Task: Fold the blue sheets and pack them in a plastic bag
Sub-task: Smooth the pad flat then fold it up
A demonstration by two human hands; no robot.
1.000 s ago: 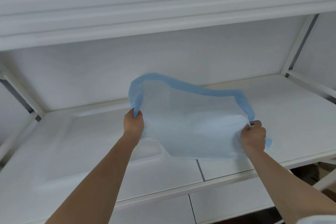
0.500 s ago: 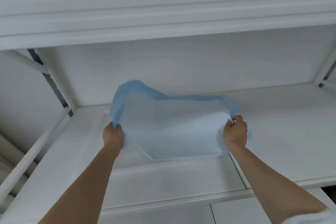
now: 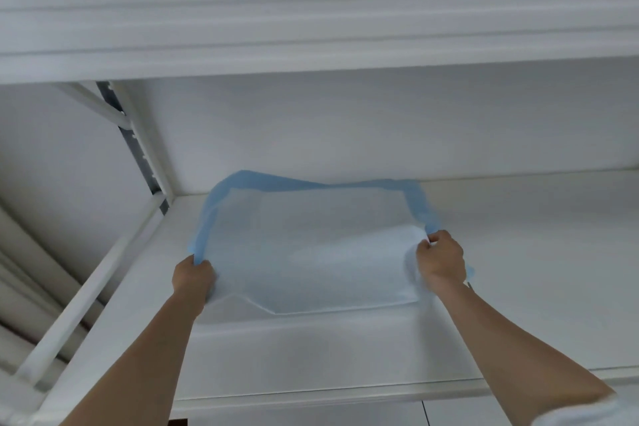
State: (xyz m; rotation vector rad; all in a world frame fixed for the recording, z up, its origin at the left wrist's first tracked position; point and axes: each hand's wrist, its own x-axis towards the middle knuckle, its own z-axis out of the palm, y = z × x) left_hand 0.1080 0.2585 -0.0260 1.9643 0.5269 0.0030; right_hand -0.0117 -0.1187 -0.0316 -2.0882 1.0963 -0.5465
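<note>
At the far left of the frame a white metal rail (image 3: 74, 304) slants from the lower left corner up toward the middle, meeting a grey slotted upright post (image 3: 133, 145) in the upper left. Across the whole top of the frame runs the blurred white underside of an upper shelf (image 3: 311, 28), which hangs over the work area and closes off the view above. Below it, the flat white shelf surface (image 3: 345, 356) fills the lower half of the frame, with a plain white back wall (image 3: 345, 128) behind.

Left of centre, the left hand (image 3: 192, 278) is curled round the near left corner of the thin light-blue sheet with a darker blue border (image 3: 311, 249), fingers closed on the fabric. The sheet spreads across the middle of the frame, its far edge raised and wavy, its near edge lying on the shelf. Right of centre, the right hand (image 3: 441, 261) pinches the sheet's right edge between curled fingers and thumb, bunching it slightly. Both bare forearms reach in from the bottom corners.
</note>
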